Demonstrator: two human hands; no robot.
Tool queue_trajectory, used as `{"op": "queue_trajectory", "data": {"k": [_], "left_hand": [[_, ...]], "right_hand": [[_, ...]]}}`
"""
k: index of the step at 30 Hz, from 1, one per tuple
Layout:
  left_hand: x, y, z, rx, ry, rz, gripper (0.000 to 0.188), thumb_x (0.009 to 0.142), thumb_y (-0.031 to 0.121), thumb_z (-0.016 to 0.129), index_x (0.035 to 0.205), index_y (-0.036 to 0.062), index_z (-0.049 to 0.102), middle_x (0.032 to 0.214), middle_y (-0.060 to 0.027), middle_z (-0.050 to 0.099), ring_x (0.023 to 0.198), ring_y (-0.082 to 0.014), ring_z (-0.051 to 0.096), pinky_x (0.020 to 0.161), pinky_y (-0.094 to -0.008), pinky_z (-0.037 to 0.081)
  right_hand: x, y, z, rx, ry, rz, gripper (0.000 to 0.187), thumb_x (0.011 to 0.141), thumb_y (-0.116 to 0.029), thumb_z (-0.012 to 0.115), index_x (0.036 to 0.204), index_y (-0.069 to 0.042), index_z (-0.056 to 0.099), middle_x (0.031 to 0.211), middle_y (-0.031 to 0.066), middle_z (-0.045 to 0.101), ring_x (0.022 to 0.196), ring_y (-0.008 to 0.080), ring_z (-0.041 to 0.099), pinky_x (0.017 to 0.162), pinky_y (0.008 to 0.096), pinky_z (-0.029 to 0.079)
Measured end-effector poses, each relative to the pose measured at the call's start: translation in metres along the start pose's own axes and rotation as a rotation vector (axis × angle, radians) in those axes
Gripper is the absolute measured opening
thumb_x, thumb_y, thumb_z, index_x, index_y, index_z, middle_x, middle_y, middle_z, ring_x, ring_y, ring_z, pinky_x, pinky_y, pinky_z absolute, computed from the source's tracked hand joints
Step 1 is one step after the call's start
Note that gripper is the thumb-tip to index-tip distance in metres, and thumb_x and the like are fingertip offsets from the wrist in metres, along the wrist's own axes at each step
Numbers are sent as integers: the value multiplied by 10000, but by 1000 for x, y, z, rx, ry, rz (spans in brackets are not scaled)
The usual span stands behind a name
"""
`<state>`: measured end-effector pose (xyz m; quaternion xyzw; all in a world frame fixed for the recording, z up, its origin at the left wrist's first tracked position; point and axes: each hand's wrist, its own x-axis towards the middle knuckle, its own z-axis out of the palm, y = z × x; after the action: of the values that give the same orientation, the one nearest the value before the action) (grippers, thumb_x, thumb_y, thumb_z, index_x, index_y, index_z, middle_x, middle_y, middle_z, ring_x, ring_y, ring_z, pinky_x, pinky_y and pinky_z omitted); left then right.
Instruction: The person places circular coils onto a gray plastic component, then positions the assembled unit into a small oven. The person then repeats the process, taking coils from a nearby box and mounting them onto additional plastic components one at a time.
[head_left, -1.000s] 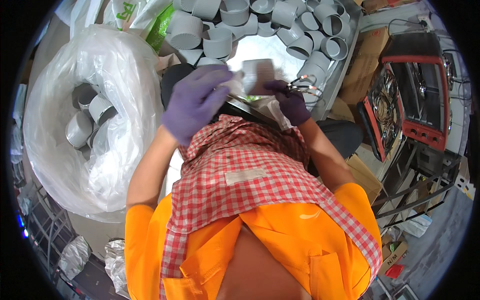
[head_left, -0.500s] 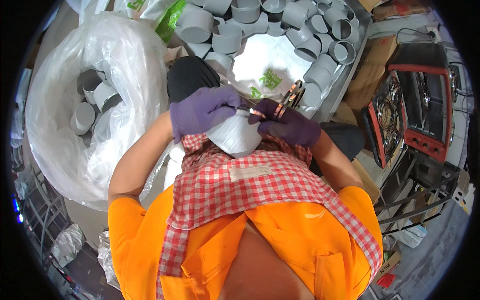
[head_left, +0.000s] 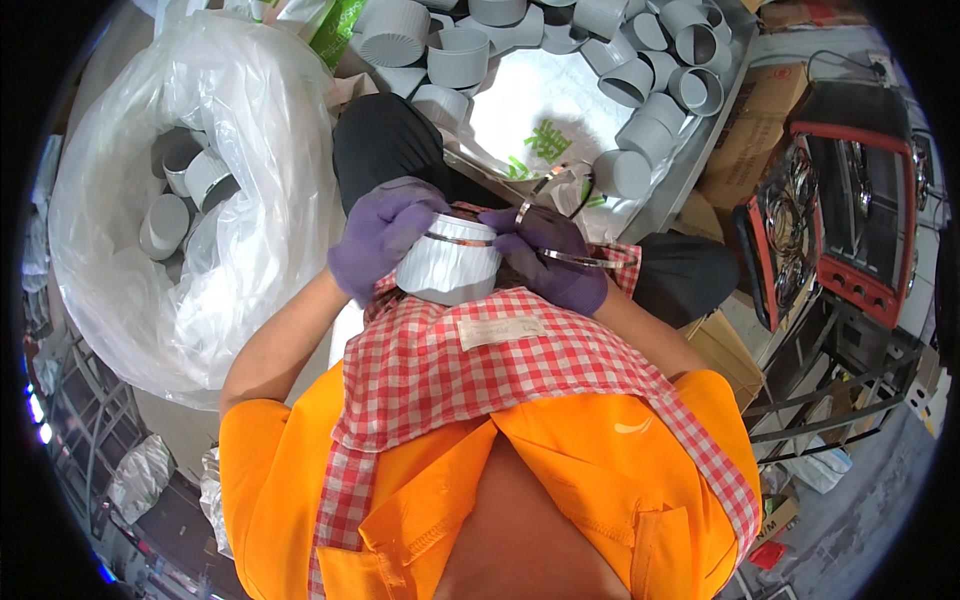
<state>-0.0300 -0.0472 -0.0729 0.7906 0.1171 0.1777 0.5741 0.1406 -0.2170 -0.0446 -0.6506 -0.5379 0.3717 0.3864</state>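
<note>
A ribbed grey plastic cap (head_left: 448,278), shaped like a short cup, rests against my apron at lap height. Round its upper part runs a thin shiny metal ring (head_left: 462,240). My left hand (head_left: 385,240), in a purple glove, grips the cap's left side with curled fingers. On the other side my right hand (head_left: 550,255), also gloved, is closed with its fingertips at the cap's right edge. Further loose metal rings (head_left: 590,262) hang from the right hand, sticking out to the right and above. Whether the ring sits fully around the cap's back is hidden.
Ahead is a metal-edged tray (head_left: 690,160) with many grey caps (head_left: 460,55) on white sheeting. A clear plastic bag (head_left: 110,200) holding more caps stands at left. At right, a red-framed oven (head_left: 850,270) with its door open contains metal rings, beside cardboard boxes (head_left: 745,145).
Both hands have come slightly lower with the cap, which has turned more upright. The metal ring now shows across the cap's upper part, and the right hand's loose rings have spread apart.
</note>
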Motion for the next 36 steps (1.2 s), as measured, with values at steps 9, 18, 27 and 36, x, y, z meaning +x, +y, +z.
{"op": "queue_trajectory", "data": {"k": [9,18,27,36], "left_hand": [[-9,5,-12,-198,-143,-132,230,846,111,546,1037,-10,590,927,-100,613,815,-177,575,741,-274,456],[-3,22,3,-1119,-183,-907,538,862,395,535,1264,48,449,1211,-95,525,1074,-193,517,928,-323,406],[10,10,-3,-283,-242,-205,347,785,92,608,1118,22,538,1067,-127,574,947,-234,567,819,-295,459],[26,26,-5,-333,-274,-409,171,764,68,591,926,16,598,891,-101,550,814,-208,566,721,-272,453]], "right_hand": [[0,13,10,234,69,-3,182,801,-88,616,976,-37,627,962,105,641,900,215,617,810,294,492],[-6,20,13,222,309,49,201,823,-99,594,1018,-53,617,1034,101,603,885,190,600,746,296,494],[13,6,-9,1292,21,614,282,828,-154,571,1076,-20,583,976,63,614,869,120,578,766,238,457],[47,39,1,549,-245,-50,225,774,-142,575,967,-30,548,789,90,553,724,198,557,648,279,450]]}}
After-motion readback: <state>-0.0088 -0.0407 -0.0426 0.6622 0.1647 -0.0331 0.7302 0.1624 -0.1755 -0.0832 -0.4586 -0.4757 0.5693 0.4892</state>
